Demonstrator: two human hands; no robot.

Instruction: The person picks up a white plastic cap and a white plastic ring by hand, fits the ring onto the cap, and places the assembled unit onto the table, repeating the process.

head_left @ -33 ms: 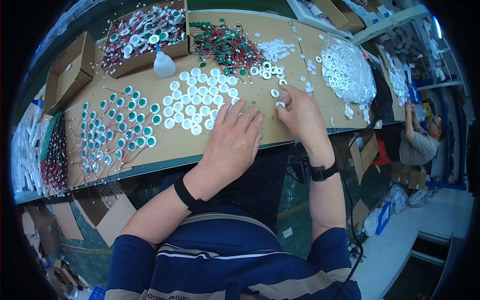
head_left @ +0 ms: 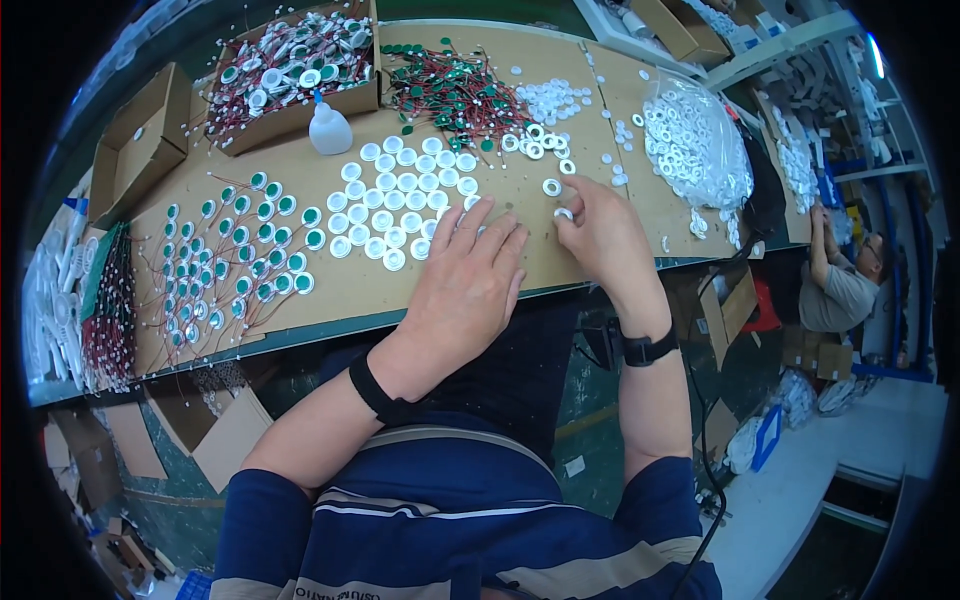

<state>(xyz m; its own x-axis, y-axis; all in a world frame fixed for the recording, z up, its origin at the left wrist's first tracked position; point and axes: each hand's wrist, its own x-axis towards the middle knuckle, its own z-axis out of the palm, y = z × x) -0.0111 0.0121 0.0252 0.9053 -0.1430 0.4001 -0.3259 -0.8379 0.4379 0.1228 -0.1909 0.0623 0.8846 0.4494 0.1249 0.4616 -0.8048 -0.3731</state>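
Observation:
My left hand (head_left: 465, 270) lies flat and palm down at the right edge of a group of white round discs (head_left: 386, 181), its fingers stretched out and covering some of them. Just to its right, my right hand (head_left: 597, 228) has thumb and bent fingers closed on a small white ring (head_left: 563, 213) close to the tabletop. Another white ring (head_left: 551, 187) lies just beyond those fingertips. Farther back is a cluster of white rings (head_left: 535, 142). On the left, white discs with green centres (head_left: 240, 232) and thin red wires are spread out.
A white squeeze bottle (head_left: 329, 130) stands by a cardboard box (head_left: 300, 122) heaped with wired discs. Green wired discs (head_left: 445, 95) lie at the back. At right are a clear bag of rings (head_left: 690, 140) and a co-worker (head_left: 840, 290). The table's near edge (head_left: 300, 333) runs below my hands.

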